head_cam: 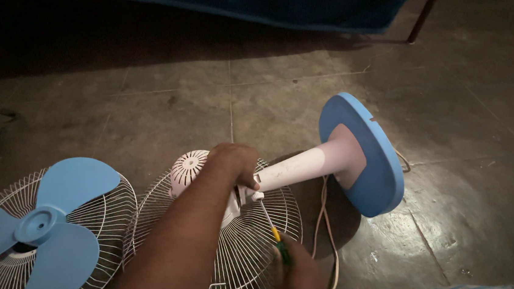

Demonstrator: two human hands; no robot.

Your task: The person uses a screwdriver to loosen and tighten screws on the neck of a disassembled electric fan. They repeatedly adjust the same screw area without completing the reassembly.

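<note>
Right hand (pixel 300 276) at 6 o'clock is closed on a green-and-yellow-handled screwdriver (pixel 279 240), shaft angled up toward 11 o'clock to the neck joint of the table fan; left hand (pixel 234 163) just past it is clamped on the white motor housing (pixel 189 168), which sits face-down on the rear wire guard (pixel 261 249) on the concrete floor (pixel 169 101). At 8 o'clock, touching that guard, lies the front wire guard (pixel 111 212) with the blue three-blade impeller (pixel 40 225) on it. Toward 2 o'clock the white stem (pixel 304 165) runs to the blue round base (pixel 383 167), tipped on edge, pale cord (pixel 324 223) trailing below it; no labels visible.
</note>
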